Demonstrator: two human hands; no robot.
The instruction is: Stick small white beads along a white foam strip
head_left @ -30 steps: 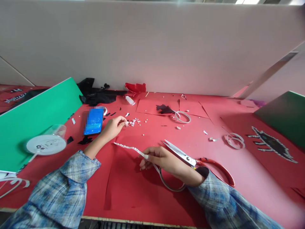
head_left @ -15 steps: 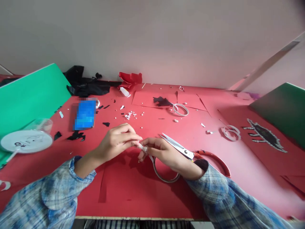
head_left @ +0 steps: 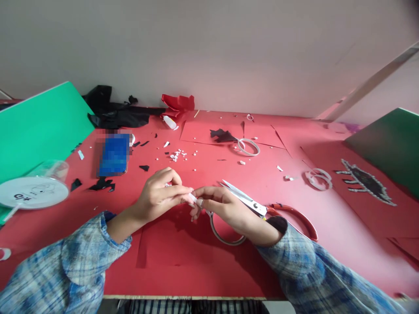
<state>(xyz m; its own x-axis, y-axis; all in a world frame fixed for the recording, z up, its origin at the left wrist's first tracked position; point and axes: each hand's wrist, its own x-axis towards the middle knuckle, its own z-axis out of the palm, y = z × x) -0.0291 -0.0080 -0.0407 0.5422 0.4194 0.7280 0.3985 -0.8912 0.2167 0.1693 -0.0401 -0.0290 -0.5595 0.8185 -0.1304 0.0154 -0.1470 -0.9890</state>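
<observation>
A narrow white tape strip point(head_left: 192, 197) runs between my two hands above the red tabletop. My left hand point(head_left: 163, 192) pinches its upper end between thumb and fingers. My right hand point(head_left: 225, 209) grips the lower end, with its fingers curled. From under the right hand hangs a thin white tape ring point(head_left: 225, 240), apparently one piece with the strip; the join is hidden by the fingers. Scissors with red handles point(head_left: 255, 205) lie with their blades slightly apart, partly behind my right hand and wrist.
White beads point(head_left: 177, 155) lie scattered beyond my hands. A blue-screened phone point(head_left: 114, 155) and a lidded clear cup point(head_left: 36, 192) are at left. Farther back are a small white bottle point(head_left: 169, 122) and white rings point(head_left: 248, 147). A bead-edged black cutout point(head_left: 368, 183) lies at right.
My left hand has shifted slightly, and more of the white strip shows between the fingertips. The right hand keeps its grip. The view has tilted a little.
</observation>
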